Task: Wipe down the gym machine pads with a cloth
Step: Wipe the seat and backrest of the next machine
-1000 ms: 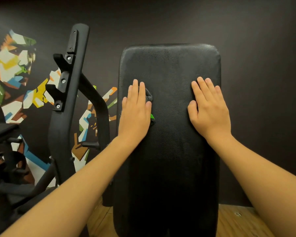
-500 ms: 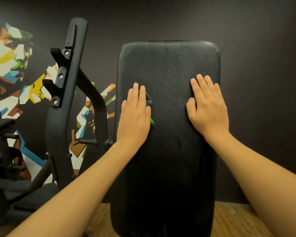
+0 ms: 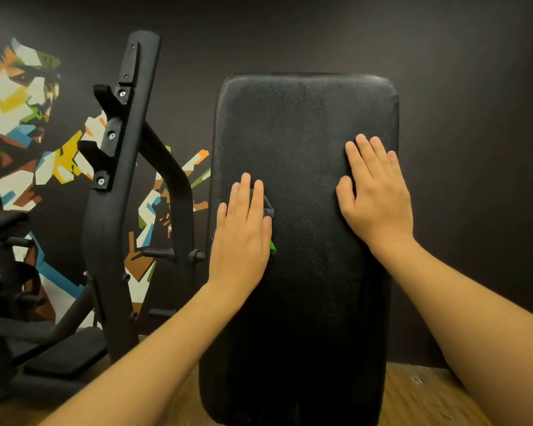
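A tall black padded backrest [image 3: 305,302] stands upright in the middle of the head view. My left hand [image 3: 242,235] lies flat with straight fingers on its left half, pressing a dark cloth [image 3: 268,207] against the pad. Only the cloth's edge and a small green bit [image 3: 272,245] show beside my palm. My right hand [image 3: 376,195] rests flat and bare on the pad's right half, fingers straight and pointing up.
A black metal machine upright [image 3: 117,195] with bolted hooks and a curved arm stands just left of the pad. Behind it a colourful mural [image 3: 22,103] covers the dark wall. Wooden floor [image 3: 419,401] shows at the bottom. More black equipment [image 3: 0,272] sits far left.
My left hand and the cloth have slid down the pad's left side. My right hand has kept its place on the pad. The camera view has shifted.
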Demonstrator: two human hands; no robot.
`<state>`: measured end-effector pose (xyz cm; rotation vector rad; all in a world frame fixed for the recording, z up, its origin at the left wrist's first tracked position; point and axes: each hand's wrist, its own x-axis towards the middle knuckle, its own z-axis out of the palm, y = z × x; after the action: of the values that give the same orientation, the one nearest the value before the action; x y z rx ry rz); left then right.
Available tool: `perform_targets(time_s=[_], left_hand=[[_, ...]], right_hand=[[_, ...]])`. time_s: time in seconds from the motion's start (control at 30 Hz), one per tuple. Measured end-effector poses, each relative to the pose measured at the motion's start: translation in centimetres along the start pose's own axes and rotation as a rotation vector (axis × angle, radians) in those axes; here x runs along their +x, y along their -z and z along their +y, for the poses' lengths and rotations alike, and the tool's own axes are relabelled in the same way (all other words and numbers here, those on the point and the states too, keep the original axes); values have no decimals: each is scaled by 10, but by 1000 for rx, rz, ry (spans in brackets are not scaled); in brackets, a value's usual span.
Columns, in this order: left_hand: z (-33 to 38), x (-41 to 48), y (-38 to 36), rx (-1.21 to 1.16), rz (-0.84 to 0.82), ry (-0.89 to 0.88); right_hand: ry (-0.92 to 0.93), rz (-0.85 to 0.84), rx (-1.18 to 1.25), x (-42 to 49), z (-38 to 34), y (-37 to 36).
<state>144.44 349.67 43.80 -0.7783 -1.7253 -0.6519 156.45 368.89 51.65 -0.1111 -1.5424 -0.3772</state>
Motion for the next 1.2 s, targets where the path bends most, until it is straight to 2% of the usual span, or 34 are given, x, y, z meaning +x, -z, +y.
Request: perform_targets(time_s=[0.2,0.3,0.43,0.57,0.67,0.87,1.0,1.1,1.2], left_hand=[[7,-15,2,-69,-19,38],[7,-42,-3,-42,-48,23],[2,-30,-6,-9,-52,1],[8,-24,-6,-50,-31,53],[15,-53,-11,-86,-15,104],[3,-82,-14,-46,-76,-24],[5,-80,-15,-47,-73,4],[8,-114,-18,-96,-70,35],[1,-171,-23,-35,-124,-26]], right_hand=[[-4,-25,5,0,0,2],[-6,-28,3,0,-1,4],[-6,-37,4,1,-2,3],[-6,-32,-1,-1,0,2],[-7,-45,-1,0,-1,2],[-4,-40,-5,0,-1,2],[-8,-29,-7,-1,1,1],[-8,-33,-13,0,0,0],[-11,-28,-18,-1,0,0]])
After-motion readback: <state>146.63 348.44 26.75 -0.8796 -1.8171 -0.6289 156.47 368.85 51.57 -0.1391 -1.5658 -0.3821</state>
